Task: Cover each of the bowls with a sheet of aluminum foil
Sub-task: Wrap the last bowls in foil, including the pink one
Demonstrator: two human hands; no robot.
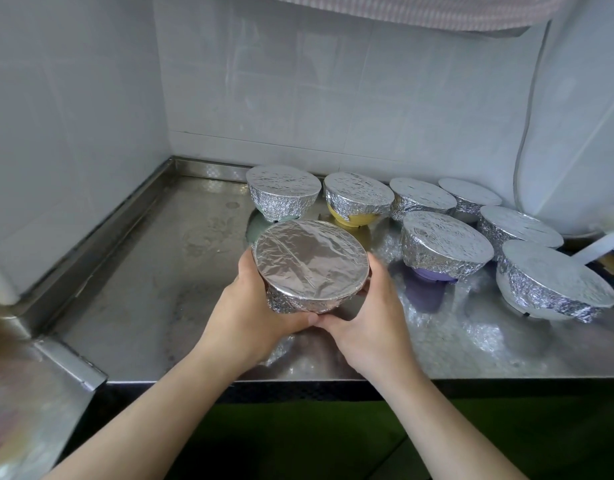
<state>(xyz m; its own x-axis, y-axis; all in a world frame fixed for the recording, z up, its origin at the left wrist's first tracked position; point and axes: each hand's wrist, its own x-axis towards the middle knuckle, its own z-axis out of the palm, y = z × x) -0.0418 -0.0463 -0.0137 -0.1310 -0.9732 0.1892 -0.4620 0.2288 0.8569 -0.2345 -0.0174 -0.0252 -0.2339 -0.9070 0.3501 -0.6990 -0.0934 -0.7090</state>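
Note:
A foil-covered bowl (309, 265) is lifted above the steel counter (160, 289), tilted toward me. My left hand (253, 306) grips its left side and underside. My right hand (367, 317) grips its right side, and the two thumbs meet below the bowl. Foil is stretched tight over its top and wrapped down the wall. Several other foil-covered bowls stand at the back and right: one with a green base (283, 192), one yellow (357, 199), one purple (444, 244), and a white one (554, 282) at the right.
White tiled walls enclose the counter at the back and left. A raised steel rim (101, 233) runs along the left side. A white cable (527, 116) hangs down the right wall. Some items lie at the far right edge (606, 244).

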